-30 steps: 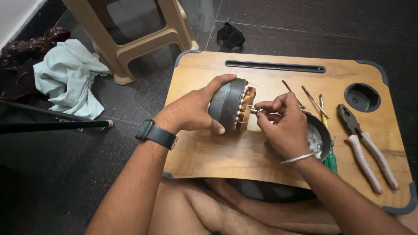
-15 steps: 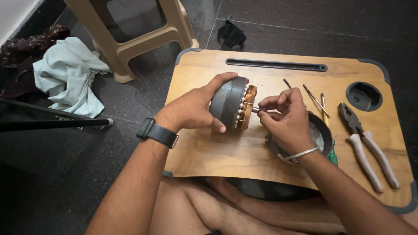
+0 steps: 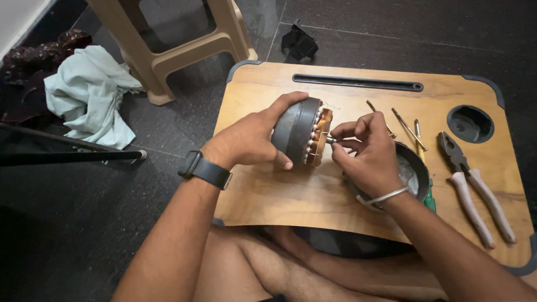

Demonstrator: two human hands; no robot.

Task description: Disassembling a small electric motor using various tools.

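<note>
- Left hand (image 3: 251, 137) is what we steady everything with: it wraps the grey drum of the motor stator (image 3: 302, 133), thumb underneath and fingers over the top, holding it on edge on the lap table (image 3: 268, 196) with the copper windings facing right.
- Right hand (image 3: 366, 151) pinches a small metal piece (image 3: 330, 140) between thumb and forefinger, its tip touching the winding face; we cannot tell whether it is a pin, a screw or a tool bit.
- To do this well, we judge that the left grip should stay firm so the round body does not roll, while the right works with fingertip pressure only.
- We would keep the metal tip square to the face and away from the fine copper wire, which looks easy to nick.
- We rest the right wrist, with its bangle (image 3: 386, 196), by the dark round bowl (image 3: 417, 168) just behind it, which gives a handy brace.
- Beyond the bowl lie thin rods (image 3: 407, 127) and a green-handled screwdriver (image 3: 429, 198), mostly hidden; pliers (image 3: 472, 184) with pale grips sit near the right edge.
- Off the table we see a plastic stool (image 3: 168, 61) and a pale cloth (image 3: 92, 95) on the dark floor.
</note>
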